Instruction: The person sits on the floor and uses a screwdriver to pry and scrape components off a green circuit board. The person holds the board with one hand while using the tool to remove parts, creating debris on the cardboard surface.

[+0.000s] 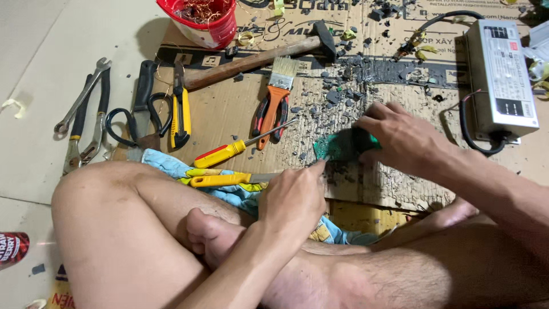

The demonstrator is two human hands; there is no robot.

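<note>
Head view: two hands (294,197) (400,134), one green board (334,147)

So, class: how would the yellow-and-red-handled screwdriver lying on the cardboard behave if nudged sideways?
The yellow-and-red-handled screwdriver would probably roll a little, given its rounded handle. Its metal shaft looks stiff. Dark debris on the brown cardboard sheet might stop it.

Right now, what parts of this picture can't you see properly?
- Green circuit board, head view: its right part is hidden under the right hand.
- Whatever the left hand pinches: covered by its fingers.
- Red bucket: cut off by the top edge.
- Can: cut off by the left edge.
- Dark crumbs on the cardboard: too small to identify.
</note>
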